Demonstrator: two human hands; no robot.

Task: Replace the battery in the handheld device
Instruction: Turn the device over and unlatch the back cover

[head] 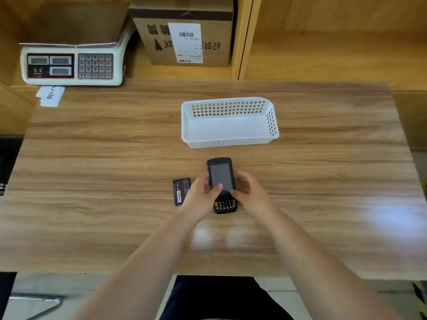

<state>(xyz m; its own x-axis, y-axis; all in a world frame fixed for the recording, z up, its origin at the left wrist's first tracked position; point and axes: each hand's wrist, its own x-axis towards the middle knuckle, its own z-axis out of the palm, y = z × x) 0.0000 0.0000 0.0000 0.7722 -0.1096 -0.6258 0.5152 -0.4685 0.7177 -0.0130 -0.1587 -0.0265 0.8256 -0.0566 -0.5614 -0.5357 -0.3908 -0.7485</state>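
Note:
A black handheld device point(220, 175) with a dark screen and a small keypad faces up at the middle of the wooden table point(115, 181). My left hand point(199, 196) grips its left side, thumb resting on the lower screen. My right hand point(250, 194) holds its right side, thumb near the top of the keypad. A flat black battery point(180, 191) lies on the table just left of my left hand, partly hidden by it.
A white perforated plastic basket point(230, 132) stands behind the device, nothing visible inside. A weighing scale point(71, 65) sits at the far left with a paper note point(50, 96) before it. A cardboard box point(184, 33) stands on the shelf behind.

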